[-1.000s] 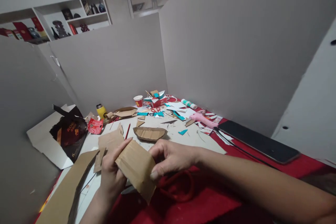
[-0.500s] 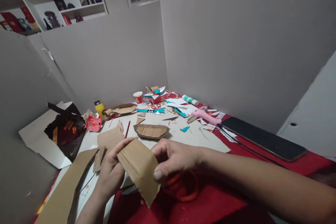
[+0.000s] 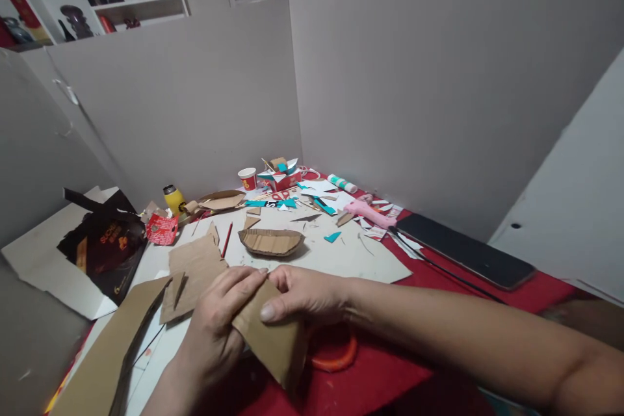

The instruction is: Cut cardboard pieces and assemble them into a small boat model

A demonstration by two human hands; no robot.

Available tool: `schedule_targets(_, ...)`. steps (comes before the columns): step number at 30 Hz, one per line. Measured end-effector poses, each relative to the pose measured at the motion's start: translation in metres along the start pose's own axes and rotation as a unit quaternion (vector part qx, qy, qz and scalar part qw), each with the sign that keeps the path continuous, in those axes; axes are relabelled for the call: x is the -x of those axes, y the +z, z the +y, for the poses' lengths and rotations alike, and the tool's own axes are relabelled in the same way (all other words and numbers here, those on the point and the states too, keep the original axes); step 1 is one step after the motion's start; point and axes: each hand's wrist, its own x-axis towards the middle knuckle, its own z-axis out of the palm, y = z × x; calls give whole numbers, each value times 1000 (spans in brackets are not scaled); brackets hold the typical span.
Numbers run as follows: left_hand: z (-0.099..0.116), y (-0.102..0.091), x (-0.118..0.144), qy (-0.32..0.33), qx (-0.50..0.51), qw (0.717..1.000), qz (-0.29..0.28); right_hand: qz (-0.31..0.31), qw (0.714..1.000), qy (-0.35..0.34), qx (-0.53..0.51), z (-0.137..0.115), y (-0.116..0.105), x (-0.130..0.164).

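A piece of brown cardboard (image 3: 273, 341) is held between both hands above the table's near edge. It looks bent along a crease. My left hand (image 3: 221, 312) wraps around its left side, fingers over the top edge. My right hand (image 3: 299, 299) grips its upper right, thumb pressed on the face, with the other fingers hidden behind. Beyond the hands rests a small boat-shaped cardboard tray (image 3: 271, 243). An orange scissors handle (image 3: 338, 354) shows below my right wrist, partly covered by the cardboard and forearm.
Cardboard scraps (image 3: 195, 260) and a long cardboard strip (image 3: 112, 338) lie left, near a red pencil (image 3: 227, 240). A pink glue gun (image 3: 373, 214) with a cord and a black slab (image 3: 465, 250) lie right. A yellow bottle (image 3: 174, 199) and paper cup (image 3: 247, 178) stand farther back.
My left fingers have come over the cardboard's top edge, and my right thumb has moved up and inward on its face. The cardboard is more bent. The view has shifted slightly.
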Motion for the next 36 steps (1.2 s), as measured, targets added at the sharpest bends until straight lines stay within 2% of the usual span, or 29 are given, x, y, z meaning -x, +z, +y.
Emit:
schedule_targets(3, -2, 2, 1, 11, 1, 1000, 10, 5, 1000, 5, 29, -2, 0, 1)
schedule_targets(5, -3, 4, 2, -5, 19, 999, 27, 14, 998, -6, 63, -7, -2, 2)
schedule_targets(7, -4, 5, 3, -46, 48, 997, 46, 61, 990, -58, 116, -14, -6, 3)
schedule_targets(9, -3, 5, 3, -128, 98, 985, 66, 142, 964, -139, 175, -19, -11, 1)
schedule_targets(12, -1, 6, 1, -287, 219, 928, 93, 224, 923, -215, 225, -20, -16, -3)
schedule_targets(14, 1, 9, -1, -361, 295, 879, 99, 215, 921, -223, 237, -16, -16, -6)
schedule_targets(16, 2, 14, -2, -406, 342, 843, 86, 172, 934, -216, 227, -12, -14, -9)
schedule_targets(18, 3, 20, -3, -417, 367, 830, 46, 136, 948, -201, 206, -7, -13, -10)
schedule_targets(21, 3, 25, -2, -401, 368, 839, 0, 145, 954, -178, 193, 0, -17, -13)
schedule_targets(26, -5, 22, -2, -377, 365, 850, 51, 149, 961, -156, 171, 6, -26, -16)
schedule_targets(32, -8, 14, -3, -367, 424, 827, 37, 162, 967, -134, 144, 1, -24, -16)
schedule_targets(36, -8, 11, 0, -358, 382, 851, 34, 160, 968, -131, 140, 2, -24, -17)
